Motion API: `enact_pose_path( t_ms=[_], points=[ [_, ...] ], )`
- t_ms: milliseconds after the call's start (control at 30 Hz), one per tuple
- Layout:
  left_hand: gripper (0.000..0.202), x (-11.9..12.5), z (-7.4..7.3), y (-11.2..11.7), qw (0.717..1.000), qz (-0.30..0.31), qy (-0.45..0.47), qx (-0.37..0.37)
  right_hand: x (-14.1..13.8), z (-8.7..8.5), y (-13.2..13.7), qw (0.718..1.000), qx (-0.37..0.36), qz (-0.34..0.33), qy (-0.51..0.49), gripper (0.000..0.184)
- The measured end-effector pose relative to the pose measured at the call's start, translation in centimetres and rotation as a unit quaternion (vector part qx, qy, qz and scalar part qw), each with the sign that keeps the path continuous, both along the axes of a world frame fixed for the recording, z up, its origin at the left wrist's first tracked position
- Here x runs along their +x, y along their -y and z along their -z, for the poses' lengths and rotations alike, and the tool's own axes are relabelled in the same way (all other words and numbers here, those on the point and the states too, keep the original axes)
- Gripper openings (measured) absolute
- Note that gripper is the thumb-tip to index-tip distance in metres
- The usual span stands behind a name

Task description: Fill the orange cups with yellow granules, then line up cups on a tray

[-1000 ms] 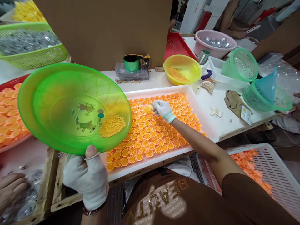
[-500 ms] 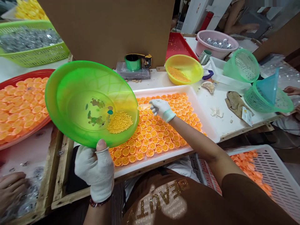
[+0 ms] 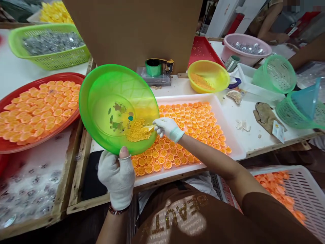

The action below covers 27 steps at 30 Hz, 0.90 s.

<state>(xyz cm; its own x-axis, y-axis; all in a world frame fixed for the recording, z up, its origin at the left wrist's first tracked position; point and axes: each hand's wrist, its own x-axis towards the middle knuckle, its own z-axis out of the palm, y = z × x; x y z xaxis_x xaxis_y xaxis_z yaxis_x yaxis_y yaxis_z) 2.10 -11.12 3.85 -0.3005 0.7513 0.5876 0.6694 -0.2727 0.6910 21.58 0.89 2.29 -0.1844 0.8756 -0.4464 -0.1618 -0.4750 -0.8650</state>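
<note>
My gloved left hand (image 3: 116,173) grips the near rim of a green basin (image 3: 101,79), with its thumb over the edge. The basin is tilted, and small yellow pellets (image 3: 135,133) are heaped at its lower right side. In my gloved right hand (image 3: 167,128), fingers closed, is a small pale spoon (image 3: 148,128) whose bowl dips into the pellets. Beneath both, a white tray (image 3: 231,132) holds rows of small round orange cups (image 3: 162,160). Yellow pieces show inside many of the nearer cups. The basin hides the tray's left part.
A red tray of orange pieces (image 3: 82,79) stands at left, with a green basket (image 3: 58,61) behind. A yellow bowl (image 3: 220,76), tape dispenser (image 3: 153,68) and cardboard panel (image 3: 134,30) are at the back. Green baskets (image 3: 275,76) and a brown glove (image 3: 265,117) lie at right.
My right hand has moved the spoon from over the cups left into the basin's pellets. The whole view has shifted, and a co-worker's hand at lower left is out of sight.
</note>
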Motion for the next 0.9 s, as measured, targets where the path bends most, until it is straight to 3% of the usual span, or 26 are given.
enact_pose_path(
  t_ms=[133, 300, 533, 600, 800, 900],
  points=[
    [0.043, -0.9, 0.0, 0.2, 1.0, -0.024, -0.01, -0.002, 2.6, -0.2, -1.3, 0.999, 0.013, 0.036, -0.027, 0.018],
    [0.041, -1.7, -0.4, 0.5, 0.998, -0.064, -0.009, -0.016, 5.2, 0.3, -2.4, 0.987, 0.094, 0.098, 0.082, 0.013],
    [0.042, -2.0, -0.6, 0.7, 0.997, -0.076, 0.007, -0.022, 5.5, 2.8, -2.3, 0.943, 0.245, 0.052, 0.218, 0.013],
    [0.042, -1.9, -0.7, 0.6, 0.997, -0.075, 0.007, -0.022, 5.6, 3.0, -2.3, 0.947, 0.235, 0.058, 0.209, 0.013],
    [0.044, -1.4, -0.6, 0.1, 0.999, -0.042, 0.001, -0.002, 5.3, 1.0, -3.1, 0.99, 0.037, 0.13, 0.045, 0.012],
    [0.044, -1.0, -0.3, -0.2, 1.0, -0.026, -0.008, -0.007, 4.2, -0.1, -3.3, 0.99, 0.088, 0.089, 0.06, 0.014]
  ],
)
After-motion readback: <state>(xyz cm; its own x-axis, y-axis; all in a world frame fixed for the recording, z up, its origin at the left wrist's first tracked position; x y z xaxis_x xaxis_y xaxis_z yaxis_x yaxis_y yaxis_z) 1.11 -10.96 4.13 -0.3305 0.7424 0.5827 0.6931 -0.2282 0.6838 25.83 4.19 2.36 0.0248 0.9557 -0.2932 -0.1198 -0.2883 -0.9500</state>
